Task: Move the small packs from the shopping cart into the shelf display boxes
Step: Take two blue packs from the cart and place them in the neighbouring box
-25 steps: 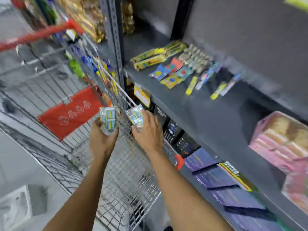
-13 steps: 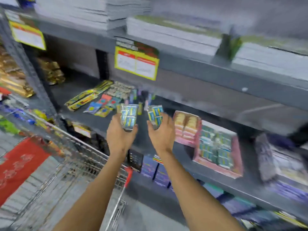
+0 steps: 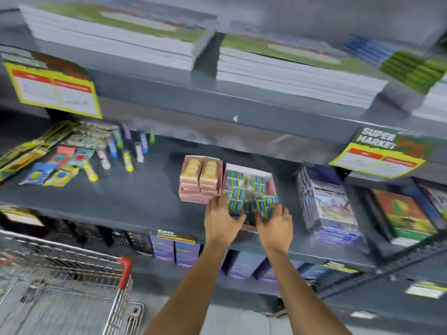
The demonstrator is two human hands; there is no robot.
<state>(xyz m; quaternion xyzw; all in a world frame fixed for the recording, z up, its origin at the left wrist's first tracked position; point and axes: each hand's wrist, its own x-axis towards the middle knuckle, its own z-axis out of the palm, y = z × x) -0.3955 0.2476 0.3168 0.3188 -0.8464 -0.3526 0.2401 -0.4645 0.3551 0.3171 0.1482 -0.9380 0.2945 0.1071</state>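
A pink display box on the middle shelf holds several small blue-and-yellow packs. My left hand grips a wrapped bundle of small packs over the box's near left corner. Beside it, my right hand holds another bundle of small packs over the near right part of the box. Both bundles sit low over or in the box; the blur hides whether they touch the packs inside. The wire shopping cart with a red corner stands at the lower left.
A second pink box of round items adjoins the display box on the left. Loose pens and packets lie at the shelf's left. Purple-white boxes stand to the right. Stacked books fill the upper shelf; dark boxes fill the shelf below.
Both hands carried their bundles from above the cart across to the shelf and down to the pink display box. The view swung right from the cart to the shelves.
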